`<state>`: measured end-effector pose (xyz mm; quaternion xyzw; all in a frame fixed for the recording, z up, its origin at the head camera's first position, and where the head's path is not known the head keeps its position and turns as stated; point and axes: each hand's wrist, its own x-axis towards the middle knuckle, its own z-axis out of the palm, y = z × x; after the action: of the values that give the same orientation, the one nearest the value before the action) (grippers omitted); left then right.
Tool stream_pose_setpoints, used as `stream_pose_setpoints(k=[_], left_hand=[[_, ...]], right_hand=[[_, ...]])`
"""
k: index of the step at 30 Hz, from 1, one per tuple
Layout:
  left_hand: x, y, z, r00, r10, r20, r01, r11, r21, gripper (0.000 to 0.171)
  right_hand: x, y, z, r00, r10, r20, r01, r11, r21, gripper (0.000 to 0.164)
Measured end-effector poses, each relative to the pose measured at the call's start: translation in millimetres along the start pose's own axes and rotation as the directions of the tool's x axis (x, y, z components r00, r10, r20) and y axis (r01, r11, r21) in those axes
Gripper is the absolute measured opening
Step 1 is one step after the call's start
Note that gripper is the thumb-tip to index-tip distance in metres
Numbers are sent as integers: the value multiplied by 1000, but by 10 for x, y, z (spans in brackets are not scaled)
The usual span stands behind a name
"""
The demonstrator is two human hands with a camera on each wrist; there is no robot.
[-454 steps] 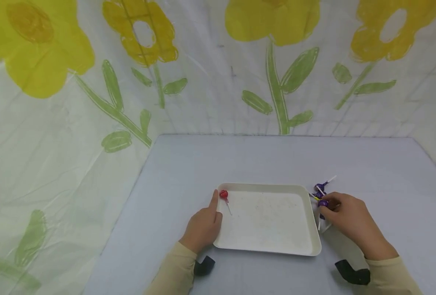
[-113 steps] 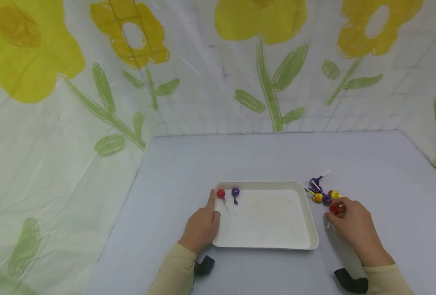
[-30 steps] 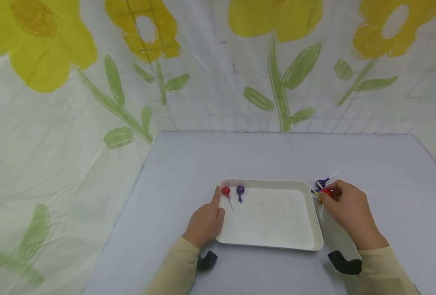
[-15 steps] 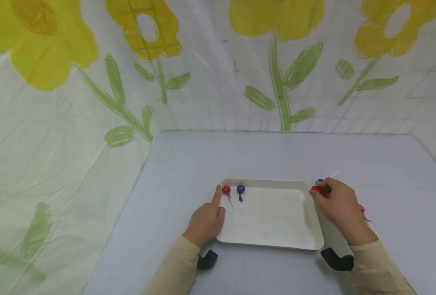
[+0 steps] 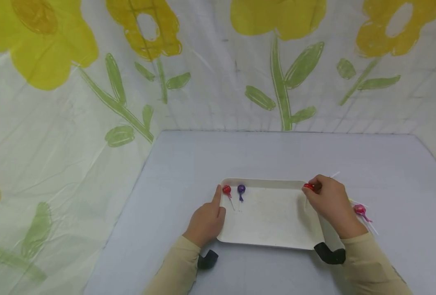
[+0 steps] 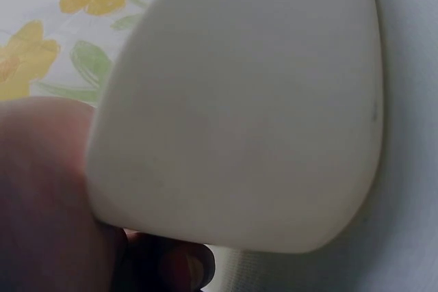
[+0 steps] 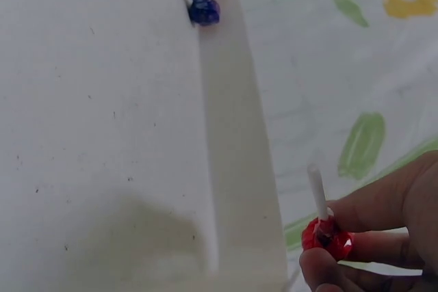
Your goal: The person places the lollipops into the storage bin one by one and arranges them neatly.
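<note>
My right hand point(image 5: 328, 200) pinches a red lollipop point(image 5: 308, 187) by its wrapped head above the far right corner of a white tray point(image 5: 269, 217). In the right wrist view, its white stick points up from the red candy point(image 7: 316, 243). My left hand point(image 5: 204, 223) holds the tray's left edge, index finger stretched along the rim and thumb over the side. Inside the tray's far left part lie another red lollipop point(image 5: 227, 189) and a purple lollipop point(image 5: 241, 189), side by side, sticks toward me. The left wrist view is mostly filled by the tray's pale surface point(image 6: 239, 114).
To the tray's right, a pink lollipop point(image 5: 359, 209) lies on the pale table point(image 5: 277, 155), with several white sticks showing around my right forearm. More lollipops there are mostly hidden behind my right hand. A flower-printed curtain point(image 5: 210, 94) stands behind and to the left.
Over the longer span a purple lollipop came into the tray beside the red one. My right hand took a red lollipop from the pile and has moved left over the tray's corner. The left hand stays put.
</note>
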<state>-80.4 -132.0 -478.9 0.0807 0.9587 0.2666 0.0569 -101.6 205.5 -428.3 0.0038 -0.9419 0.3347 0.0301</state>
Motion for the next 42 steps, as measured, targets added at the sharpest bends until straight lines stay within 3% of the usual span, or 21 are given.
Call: stream_pose_setpoints(k=[23, 42], left_hand=[[6, -11, -4, 1000, -17, 8, 17, 1000, 11, 65], [8, -1, -20, 1000, -16, 13, 16, 1000, 12, 66]], right_hand=[[149, -172, 232, 998, -41, 47, 41, 999, 4, 22], [349, -362, 465, 982, 3, 187, 2, 1000, -29, 22]])
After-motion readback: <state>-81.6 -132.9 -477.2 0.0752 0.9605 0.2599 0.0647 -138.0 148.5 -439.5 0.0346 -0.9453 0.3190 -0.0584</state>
